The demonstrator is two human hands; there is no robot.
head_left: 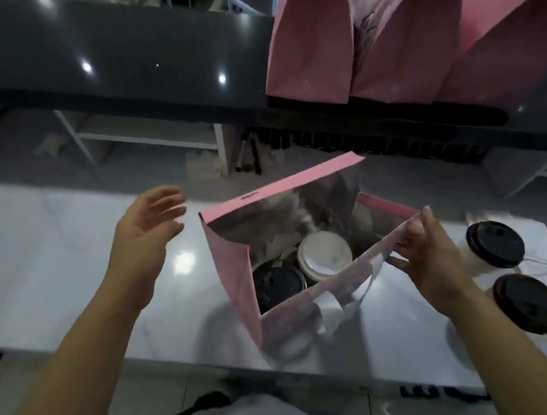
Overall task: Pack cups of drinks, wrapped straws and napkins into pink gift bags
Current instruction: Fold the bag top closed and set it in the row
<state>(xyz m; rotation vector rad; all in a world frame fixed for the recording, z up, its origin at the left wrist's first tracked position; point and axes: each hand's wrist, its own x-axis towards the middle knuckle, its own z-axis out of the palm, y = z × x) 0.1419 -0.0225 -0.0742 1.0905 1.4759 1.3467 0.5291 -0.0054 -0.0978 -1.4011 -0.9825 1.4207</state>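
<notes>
An open pink gift bag (pixel 226 272) with a silver lining stands on the white counter (pixel 34 264). Inside it sit a white-lidded cup (pixel 324 255) and a black-lidded cup (pixel 278 285). My right hand (pixel 431 257) grips the bag's right rim, fingers curled over the edge. My left hand (pixel 145 226) hovers open just left of the bag, not touching it. A white handle (pixel 346 306) hangs over the bag's near side. Two black-lidded cups (pixel 495 244) (pixel 527 304) stand on the counter to the right of the bag.
Three pink bags (pixel 313 39) stand on the dark raised counter (pixel 129 48) at the back right. White paper (pixel 542 247) lies behind the right cups. Black straws (pixel 250 156) and shelves sit under the raised counter. The white counter's near edge runs across the bottom.
</notes>
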